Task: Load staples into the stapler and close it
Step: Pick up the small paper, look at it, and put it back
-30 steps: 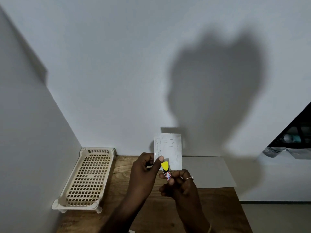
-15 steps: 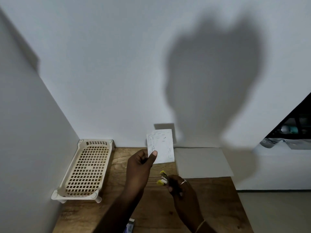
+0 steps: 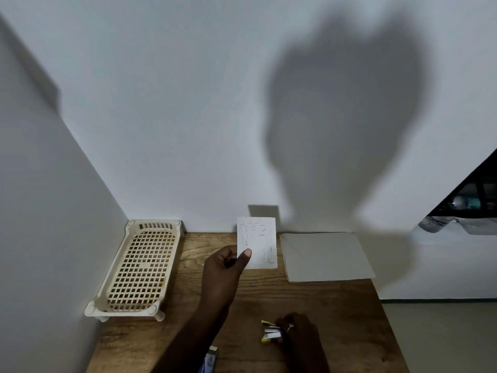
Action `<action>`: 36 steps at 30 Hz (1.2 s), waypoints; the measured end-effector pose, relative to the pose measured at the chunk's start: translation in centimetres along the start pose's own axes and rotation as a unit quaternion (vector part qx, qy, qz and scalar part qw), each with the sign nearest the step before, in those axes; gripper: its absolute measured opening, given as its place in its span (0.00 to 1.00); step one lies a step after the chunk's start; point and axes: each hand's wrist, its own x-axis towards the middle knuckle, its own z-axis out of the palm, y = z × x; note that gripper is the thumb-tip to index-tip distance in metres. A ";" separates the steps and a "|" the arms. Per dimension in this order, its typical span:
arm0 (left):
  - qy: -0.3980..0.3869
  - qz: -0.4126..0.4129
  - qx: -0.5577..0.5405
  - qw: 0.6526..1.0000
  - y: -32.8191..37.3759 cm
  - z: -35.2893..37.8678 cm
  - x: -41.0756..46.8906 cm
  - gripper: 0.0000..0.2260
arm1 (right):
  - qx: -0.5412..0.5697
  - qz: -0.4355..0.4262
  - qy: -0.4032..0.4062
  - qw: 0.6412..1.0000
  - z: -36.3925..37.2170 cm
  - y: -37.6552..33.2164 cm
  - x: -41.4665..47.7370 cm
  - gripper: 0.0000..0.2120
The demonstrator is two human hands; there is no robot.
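My left hand (image 3: pixel 224 273) holds up a small white paper card (image 3: pixel 259 242) studded with staples, pinched at its lower left corner above the wooden table (image 3: pixel 336 313). My right hand (image 3: pixel 300 332) rests low on the table near the front, gripping a small yellow-tipped stapler (image 3: pixel 270 332) that is hinged open, its metal parts fanned out to the left. A small blue and white box (image 3: pixel 211 359), perhaps of staples, peeks out beside my left forearm at the bottom edge.
A cream plastic perforated basket (image 3: pixel 139 267) sits at the table's left against the white wall. A grey sheet (image 3: pixel 325 255) lies flat at the back right. White walls close the left and back; the table's right edge drops to the floor.
My right hand has dropped with the stapler from chest height to the table front, and the stapler has opened. My left hand kept the paper card raised and apart from it.
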 end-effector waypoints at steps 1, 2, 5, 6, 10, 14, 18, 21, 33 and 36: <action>-0.003 0.000 -0.001 1.000 0.0 0.0 0.0 0.05 | 0.002 0.002 -0.017 1.000 0.2 0.0 -0.1 0.28; -0.006 0.000 -0.005 1.000 0.0 0.1 -0.1 0.04 | 0.000 0.009 -0.031 0.999 0.4 0.2 -0.2 0.29; -0.007 0.001 -0.012 1.000 0.1 0.2 -0.1 0.04 | -0.008 0.004 -0.023 1.000 1.0 0.8 -0.5 0.30; -0.005 0.002 -0.012 1.000 0.1 0.3 0.0 0.04 | -0.011 0.003 -0.017 1.000 1.0 1.0 -0.5 0.30; -0.007 0.004 -0.008 1.000 0.2 0.4 0.0 0.05 | -0.007 0.015 -0.016 1.000 1.5 1.5 -0.4 0.31; -0.003 0.004 -0.007 1.000 0.3 0.5 0.0 0.04 | -0.032 0.003 -0.043 0.999 1.3 1.8 -0.4 0.32; -0.004 0.004 -0.010 1.000 0.3 0.5 -0.1 0.04 | -0.039 0.006 -0.043 0.998 0.0 0.9 -0.7 0.32; -0.008 0.006 -0.011 1.000 0.3 0.4 -0.1 0.04 | 0.058 0.051 0.003 0.997 -1.4 0.2 -0.7 0.26; -0.018 0.032 -0.026 0.999 1.7 1.1 -0.2 0.07 | 0.563 0.079 0.193 0.800 -16.1 -8.0 4.7 0.09; -0.014 0.031 -0.035 0.999 1.1 0.9 0.0 0.07 | 0.558 0.082 0.200 0.801 -15.2 -7.9 4.7 0.08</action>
